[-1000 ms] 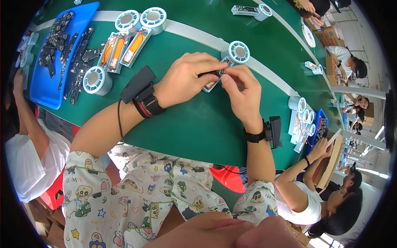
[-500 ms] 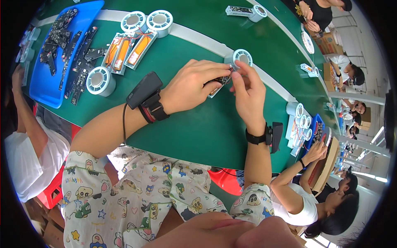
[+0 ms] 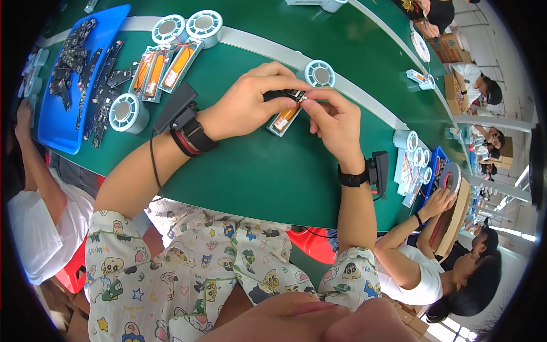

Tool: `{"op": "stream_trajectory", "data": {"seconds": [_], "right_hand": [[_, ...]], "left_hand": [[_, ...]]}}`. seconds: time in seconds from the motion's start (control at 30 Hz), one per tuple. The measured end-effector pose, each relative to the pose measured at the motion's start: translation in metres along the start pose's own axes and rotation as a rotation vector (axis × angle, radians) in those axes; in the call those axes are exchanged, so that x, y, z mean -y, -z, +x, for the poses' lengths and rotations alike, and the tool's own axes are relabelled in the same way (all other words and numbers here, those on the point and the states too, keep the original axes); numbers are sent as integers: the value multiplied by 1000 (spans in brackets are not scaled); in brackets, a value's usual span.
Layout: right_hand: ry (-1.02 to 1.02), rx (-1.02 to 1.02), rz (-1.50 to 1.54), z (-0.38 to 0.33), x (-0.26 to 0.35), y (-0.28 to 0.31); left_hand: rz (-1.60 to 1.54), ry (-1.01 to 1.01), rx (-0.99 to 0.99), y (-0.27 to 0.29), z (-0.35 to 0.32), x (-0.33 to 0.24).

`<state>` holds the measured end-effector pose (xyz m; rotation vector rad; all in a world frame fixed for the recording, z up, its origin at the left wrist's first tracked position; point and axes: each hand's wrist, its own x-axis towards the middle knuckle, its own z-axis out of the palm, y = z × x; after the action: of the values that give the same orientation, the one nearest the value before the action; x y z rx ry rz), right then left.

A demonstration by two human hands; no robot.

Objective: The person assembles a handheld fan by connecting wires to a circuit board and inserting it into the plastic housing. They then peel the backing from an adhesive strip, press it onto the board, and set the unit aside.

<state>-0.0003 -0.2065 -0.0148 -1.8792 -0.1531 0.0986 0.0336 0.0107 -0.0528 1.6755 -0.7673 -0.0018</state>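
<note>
Over the green bench, my left hand is closed on a narrow black circuit board, thumb below and fingers above. Beneath it lies a pale blue handheld-fan housing with an orange battery showing in its open handle. The fan's round head points away, beyond my fingers. My right hand pinches a small white piece, which looks like a wire plug, at the board's right end. My fingertips partly hide the board and the wires.
Left of me are a blue tray of black circuit boards, loose boards beside it, and several fan housings with batteries. More fan parts stand at right, near a co-worker's hand. A raised pale strip crosses the bench.
My right hand's fingers have closed into a pinch at the board's end. The housing's handle and orange battery now show below my left hand. A fan at the far side has shifted toward the top edge.
</note>
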Motion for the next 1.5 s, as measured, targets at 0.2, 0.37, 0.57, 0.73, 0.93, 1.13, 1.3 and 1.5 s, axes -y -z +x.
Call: {"op": "stream_trajectory", "data": {"seconds": [0.2,0.37,0.57,0.73,0.93,1.13,1.3,1.5], "right_hand": [[-130,90,95,-1,5,9],[-175,106,68,-2,8,10],[-140,101,-12,-3,8,8],[-87,105,-66,-4,4,7],[-69,95,-133,-4,5,4],[-66,58,-71,-4,2,4],[-75,59,59,-5,2,1],[-85,47,61,-6,0,0]], "left_hand": [[-18,3,82,0,3,1],[80,-32,79,-2,5,1],[103,-46,71,-3,2,4],[335,-213,54,-1,2,1],[586,-380,-20,2,3,-6],[800,-432,-60,-5,-2,-13],[858,-467,-94,-9,-5,-15],[872,-479,-113,-11,-8,-18]]}}
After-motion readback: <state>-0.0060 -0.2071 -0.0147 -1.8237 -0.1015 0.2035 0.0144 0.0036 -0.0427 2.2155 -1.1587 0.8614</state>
